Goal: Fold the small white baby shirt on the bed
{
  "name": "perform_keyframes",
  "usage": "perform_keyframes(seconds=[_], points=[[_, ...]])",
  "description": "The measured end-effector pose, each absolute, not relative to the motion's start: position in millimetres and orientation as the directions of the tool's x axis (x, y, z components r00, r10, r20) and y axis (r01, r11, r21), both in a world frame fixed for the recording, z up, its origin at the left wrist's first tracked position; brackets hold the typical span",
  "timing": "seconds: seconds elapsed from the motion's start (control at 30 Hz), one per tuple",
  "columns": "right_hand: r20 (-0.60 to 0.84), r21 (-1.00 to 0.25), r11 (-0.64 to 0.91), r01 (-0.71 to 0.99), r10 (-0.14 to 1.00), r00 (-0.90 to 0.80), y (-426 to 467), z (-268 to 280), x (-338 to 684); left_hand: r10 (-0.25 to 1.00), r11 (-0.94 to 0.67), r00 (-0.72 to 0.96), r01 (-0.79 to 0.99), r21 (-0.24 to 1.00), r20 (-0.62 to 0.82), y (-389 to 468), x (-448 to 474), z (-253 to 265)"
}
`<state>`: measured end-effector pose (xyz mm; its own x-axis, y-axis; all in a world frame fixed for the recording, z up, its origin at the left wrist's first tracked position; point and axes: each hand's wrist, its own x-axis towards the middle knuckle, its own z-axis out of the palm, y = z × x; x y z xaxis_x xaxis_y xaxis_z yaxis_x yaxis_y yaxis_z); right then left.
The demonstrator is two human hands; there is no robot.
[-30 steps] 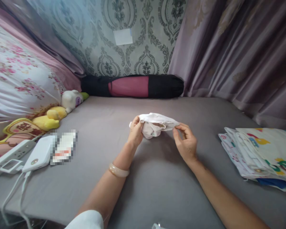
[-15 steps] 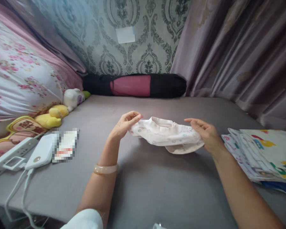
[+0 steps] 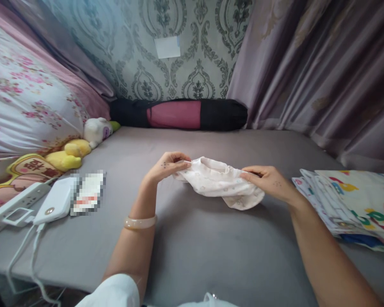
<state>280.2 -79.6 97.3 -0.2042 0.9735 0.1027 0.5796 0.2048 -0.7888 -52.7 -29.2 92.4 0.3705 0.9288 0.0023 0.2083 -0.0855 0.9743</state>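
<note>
White garment (image 3: 211, 182), edges pinched by both hands (image 3: 166, 166) (image 3: 270, 182), has grey sheet (image 3: 230, 256) spreading widely around it.

Brown lettering (image 3: 35, 165), probably Chinese, on a yellow cushion (image 3: 17, 180), too small to read

Soft, fairly dim light covers the bed (image 3: 224, 264). A bluish haze washes the wall (image 3: 109, 25) above the far left corner. A diffuse shadow spreads beneath the shirt (image 3: 211, 181) toward the near edge. The curtain (image 3: 323, 64) beyond the right edge sinks into dark folds. Coarse pixel blocks mask a pale item (image 3: 88, 194) near the left edge. Wide-angle stretch distorts the margins; fine detail looks smeared.
</note>
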Motion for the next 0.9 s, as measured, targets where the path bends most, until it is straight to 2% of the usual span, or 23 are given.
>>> perform_keyframes(seconds=[0.13,0.33,0.5,0.57,0.77,0.9], points=[[0.271,-0.733,0.331,0.594,0.944,-0.191,-80,95,275,0.942,-0.162,0.322,0.187,0.969,0.095,-32,-53,93],[0.299,-0.743,0.368,0.559,0.93,-0.215,-86,107,270,0.948,-0.256,0.224,0.118,0.959,0.226,-49,-54,106],[0.38,-0.719,0.436,0.542,0.899,-0.219,-100,147,265,0.921,-0.364,0.191,0.116,0.924,0.339,-74,-59,146],[0.403,-0.717,0.458,0.526,0.887,-0.225,-108,172,263,0.888,-0.44,0.218,0.147,0.886,0.405,-86,-64,172],[0.313,-0.766,0.424,0.483,0.903,-0.295,-125,256,267,0.813,-0.581,0.292,0.338,0.74,0.504,-114,-84,258],[0.361,-0.703,0.477,0.527,0.878,-0.313,-118,291,265,0.706,-0.693,0.31,0.488,0.53,0.637,-106,-89,281]])
